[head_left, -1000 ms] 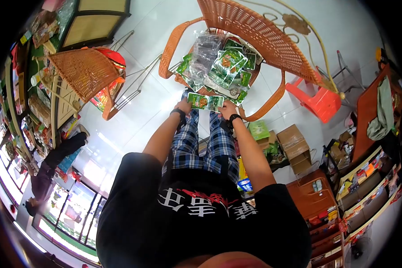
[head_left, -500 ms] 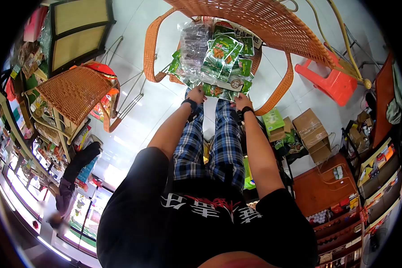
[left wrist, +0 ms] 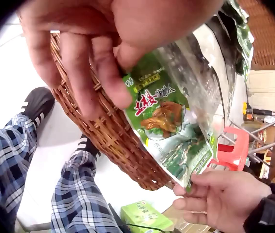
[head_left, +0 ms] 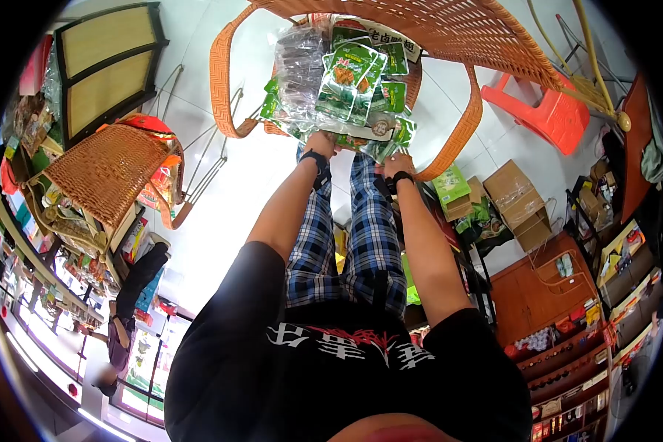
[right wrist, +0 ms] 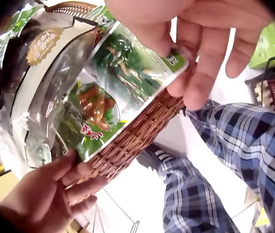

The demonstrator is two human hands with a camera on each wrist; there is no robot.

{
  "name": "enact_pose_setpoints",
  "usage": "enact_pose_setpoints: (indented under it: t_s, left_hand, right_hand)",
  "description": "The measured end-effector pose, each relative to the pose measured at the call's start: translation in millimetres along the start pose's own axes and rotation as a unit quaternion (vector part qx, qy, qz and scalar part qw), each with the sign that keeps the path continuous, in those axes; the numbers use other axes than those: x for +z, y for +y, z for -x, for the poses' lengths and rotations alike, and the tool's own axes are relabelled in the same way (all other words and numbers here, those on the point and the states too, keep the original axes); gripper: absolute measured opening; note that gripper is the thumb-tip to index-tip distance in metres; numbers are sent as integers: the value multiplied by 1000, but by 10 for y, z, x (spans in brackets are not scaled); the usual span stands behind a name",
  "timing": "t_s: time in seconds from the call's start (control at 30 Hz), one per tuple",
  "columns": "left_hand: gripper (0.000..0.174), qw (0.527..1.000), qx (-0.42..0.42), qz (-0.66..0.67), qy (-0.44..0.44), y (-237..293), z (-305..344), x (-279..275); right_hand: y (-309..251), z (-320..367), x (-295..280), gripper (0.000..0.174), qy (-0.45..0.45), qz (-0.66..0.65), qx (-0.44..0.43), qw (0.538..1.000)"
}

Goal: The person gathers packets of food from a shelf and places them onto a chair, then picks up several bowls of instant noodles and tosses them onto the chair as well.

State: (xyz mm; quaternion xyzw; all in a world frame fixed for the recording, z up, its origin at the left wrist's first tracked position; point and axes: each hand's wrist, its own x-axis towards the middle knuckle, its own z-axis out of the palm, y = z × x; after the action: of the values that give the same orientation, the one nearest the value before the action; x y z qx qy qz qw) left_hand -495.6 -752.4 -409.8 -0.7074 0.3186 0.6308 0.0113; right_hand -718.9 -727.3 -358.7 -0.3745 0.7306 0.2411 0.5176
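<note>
A flat green food pouch (left wrist: 164, 114), printed with a picture of brown cooked food, lies across the front edge of a woven wicker chair (left wrist: 123, 141). At one end, my left hand (head_left: 322, 144) pinches its corner, thumb on top and fingers beneath. The other end is pinched by my right hand (right wrist: 210, 43) between thumb and fingers. Just behind the held pouch, more green pouches (head_left: 353, 77) are heaped on the seat. Beside them lies a clear plastic bag (head_left: 300, 70) with dark contents. A clear bag with a pale printed band (right wrist: 35, 68) lies right against the pouch.
The chair's curved armrests (head_left: 455, 125) rise on both sides of the heap. A red plastic stool (head_left: 541, 110) stands to the right, near cardboard boxes (head_left: 514, 199) and a green box (head_left: 451, 183). Another wicker chair (head_left: 107, 173) is on the left. A person (head_left: 121, 324) is farther off there.
Both hands have moved forward with the pouch, from in front of the chair to the seat's front edge beside the heap. The head view has shifted as well.
</note>
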Motion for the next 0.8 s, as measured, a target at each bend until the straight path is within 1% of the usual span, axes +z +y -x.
enact_pose_setpoints:
  t_s: [0.03, 0.07, 0.1, 0.13, 0.2, 0.23, 0.27, 0.33, 0.37, 0.4, 0.47, 0.5, 0.53, 0.6, 0.63, 0.67, 0.73, 0.77, 0.8]
  left_hand:
    - [24, 1000, -1, 1, -1, -50, -67, 43]
    - [25, 1000, 18, 23, -4, -147, -180, 97]
    - [25, 998, 36, 45, -5, -214, -245, 134]
    - [25, 998, 34, 45, -5, -141, -168, 111]
    - [30, 999, 14, 8, 30, 100, 76, 24]
    - [28, 999, 10, 4, 47, 27, 47, 27]
    - [28, 999, 10, 3, 45, -53, 34, 24]
    - [30, 994, 7, 92, 53, -134, 11, -2]
    - [27, 992, 11, 112, 49, -150, 12, -20]
    - [27, 993, 12, 112, 47, -166, 7, -35]
    - [23, 983, 35, 152, 97, -193, 9, -55]
    - [18, 976, 42, 193, 89, -203, 5, -55]
    - [18, 977, 38, 194, 86, -266, -34, -18]
    - [14, 936, 73, 340, 55, -398, -123, 63]
    - [17, 940, 81, 328, 39, -246, -7, 45]
    - [17, 940, 81, 329, 39, -206, 24, 64]
    - [24, 956, 46, 288, 36, -154, 72, 88]
    - [27, 955, 49, 291, 33, -138, 85, 92]
    - [27, 955, 50, 291, 35, -124, 113, 99]
  right_hand:
    - [155, -175, 236, 23, 9, -214, -1, 977]
    - [255, -271, 383, 19, 18, -418, -1, 908]
    - [232, -229, 374, 13, 21, -424, -15, 905]
    - [224, -215, 407, 13, 20, -423, -15, 906]
    - [218, -174, 489, 14, 41, -452, -34, 890]
    - [205, -158, 544, 15, 32, -478, -40, 877]
    - [199, -153, 571, 15, 33, -479, -39, 876]
    - [159, -142, 566, 19, 10, -478, -69, 875]
    - [182, -146, 480, 25, -19, -421, -43, 906]
    - [159, -132, 463, 25, -17, -421, -41, 906]
    - [157, -223, 525, 30, 20, -526, -7, 850]
    - [166, -265, 558, 34, 1, -549, 13, 836]
    - [100, -210, 502, 32, 0, -558, 18, 830]
    - [92, -281, 539, 34, -26, -584, 5, 812]
    - [79, -309, 566, 34, -33, -587, 1, 809]
    - [53, -311, 559, 34, -33, -587, 2, 809]
    - [5, -307, 525, 35, -34, -547, 2, 836]
    - [-1, -283, 501, 34, -17, -532, 7, 846]
    - [-25, -264, 479, 34, -18, -533, 5, 846]
